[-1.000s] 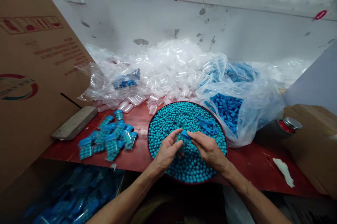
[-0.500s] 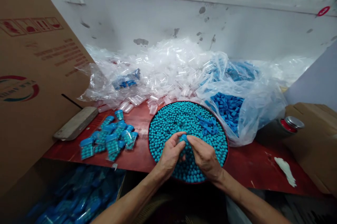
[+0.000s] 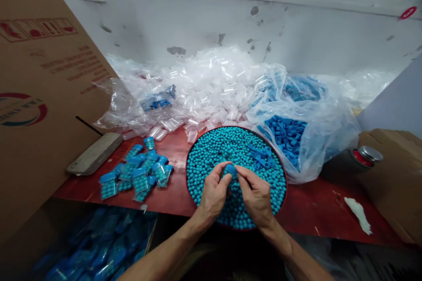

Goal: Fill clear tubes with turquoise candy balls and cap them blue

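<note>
Over the round tray (image 3: 286, 180) of turquoise beads (image 3: 214, 144), both my hands pinch a small container with a blue cap (image 3: 230, 169). My left hand (image 3: 212, 188) is closed around its left side, and my fingers hide most of its body. From the right, my right hand (image 3: 256, 193) presses thumb and fingertips against the cap's edge. Several loose blue caps (image 3: 262, 157) lie on the beads just beyond my right hand. To the left of the tray is a pile of bead-filled clear containers (image 3: 141, 180) with blue lids.
Clear empty containers (image 3: 217, 92) are heaped along the wall. A plastic bag (image 3: 325, 140) of blue caps (image 3: 286, 136) stands behind the tray. Cardboard boxes (image 3: 42, 70) flank the red table (image 3: 178, 175). A metal-lidded flask (image 3: 369, 154) is at right; more filled containers (image 3: 102, 246) lie in a box below left.
My right hand's fingers have shifted a little on the blue cap, and more of the cap shows. Both hands stay over the bead tray.
</note>
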### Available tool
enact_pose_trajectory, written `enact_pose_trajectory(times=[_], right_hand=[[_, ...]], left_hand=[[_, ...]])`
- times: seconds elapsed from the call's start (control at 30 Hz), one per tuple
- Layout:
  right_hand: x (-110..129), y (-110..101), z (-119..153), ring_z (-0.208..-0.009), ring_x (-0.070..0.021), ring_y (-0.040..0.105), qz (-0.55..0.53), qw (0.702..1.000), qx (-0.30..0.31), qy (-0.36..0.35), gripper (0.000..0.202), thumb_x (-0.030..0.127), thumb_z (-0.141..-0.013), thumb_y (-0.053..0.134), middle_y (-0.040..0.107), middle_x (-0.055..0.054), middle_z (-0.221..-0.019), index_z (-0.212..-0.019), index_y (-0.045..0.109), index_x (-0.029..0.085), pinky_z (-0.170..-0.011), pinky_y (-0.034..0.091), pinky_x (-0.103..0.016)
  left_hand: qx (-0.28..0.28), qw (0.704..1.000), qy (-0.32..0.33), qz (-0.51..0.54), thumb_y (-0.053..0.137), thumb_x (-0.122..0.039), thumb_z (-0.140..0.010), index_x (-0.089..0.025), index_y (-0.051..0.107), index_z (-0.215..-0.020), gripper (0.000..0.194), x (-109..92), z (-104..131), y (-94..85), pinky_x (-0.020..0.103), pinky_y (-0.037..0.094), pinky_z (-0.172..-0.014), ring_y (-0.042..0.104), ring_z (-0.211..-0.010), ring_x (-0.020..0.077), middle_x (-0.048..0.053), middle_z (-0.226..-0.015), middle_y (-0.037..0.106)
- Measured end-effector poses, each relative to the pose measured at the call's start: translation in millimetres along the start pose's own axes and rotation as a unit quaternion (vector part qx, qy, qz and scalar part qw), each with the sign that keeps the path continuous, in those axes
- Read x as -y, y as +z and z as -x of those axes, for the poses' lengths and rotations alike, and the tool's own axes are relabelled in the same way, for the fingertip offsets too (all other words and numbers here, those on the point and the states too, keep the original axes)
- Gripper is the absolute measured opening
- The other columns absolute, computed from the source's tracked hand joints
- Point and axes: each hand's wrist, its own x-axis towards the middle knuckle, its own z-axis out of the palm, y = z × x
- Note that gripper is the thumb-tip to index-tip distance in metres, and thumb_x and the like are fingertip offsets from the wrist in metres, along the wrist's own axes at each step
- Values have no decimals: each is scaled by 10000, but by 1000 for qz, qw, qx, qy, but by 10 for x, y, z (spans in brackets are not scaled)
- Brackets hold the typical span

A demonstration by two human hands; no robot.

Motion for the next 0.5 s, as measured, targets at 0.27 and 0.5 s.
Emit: enact_pose_trajectory(times=[0.27, 0.5], right_hand=[[-67, -260, -136, -793, -168, 620, -38, 984, 161, 73, 268, 260, -811, 453, 643, -47, -981, -1033, 591, 200, -666, 532, -295], [-21, -322, -195, -749, -154, 612, 67, 973, 218, 16, 243, 202, -810, 435, 669, -18, -832, -978, 611, 214, -691, 478, -270]], left_hand=[[94, 989, -68, 94, 582, -330, -705, -172, 449, -1120, 464, -8, -7, -61, 160, 343, -382, 474, -434, 48, -16, -707, 531], [107, 977, -132, 130, 643, -246, -636, -160, 444, -1135, 543, -78, 44, -105, 152, 291, -385, 458, -434, 38, -30, -658, 533]])
